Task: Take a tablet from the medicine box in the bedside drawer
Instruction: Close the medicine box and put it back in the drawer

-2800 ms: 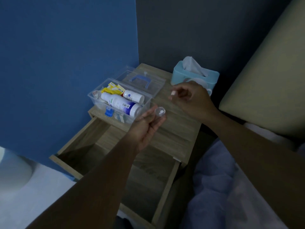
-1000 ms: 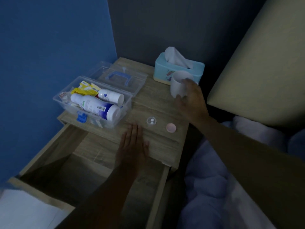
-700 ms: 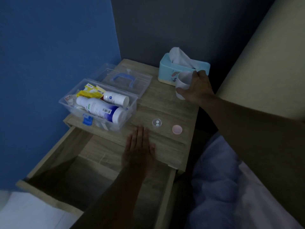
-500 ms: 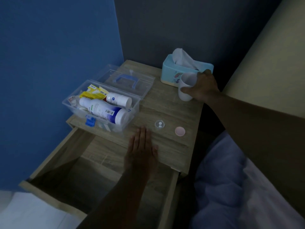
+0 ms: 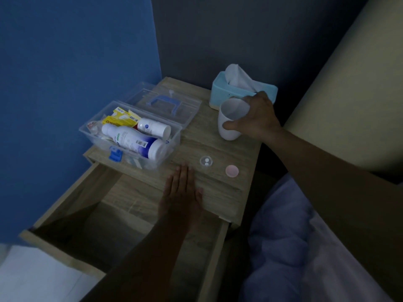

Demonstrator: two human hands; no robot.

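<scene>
The clear medicine box stands open on the wooden bedside table, holding white bottles and yellow packets. Its lid with a blue handle lies behind it. A small clear cap with two white tablets in it sits on the tabletop, a pink lid beside it. My left hand rests flat on the tabletop just below the cap. My right hand grips a white cup, tilted slightly and held near the table's back right.
The drawer below the tabletop is pulled out and looks dark inside. A light blue tissue box stands at the back right. Bedding and a cream headboard lie to the right; a blue wall is on the left.
The cap with tablets and the pink lid were set down on the table. My left hand went flat. My right hand reached the white cup, closed on it and drew it slightly forward.
</scene>
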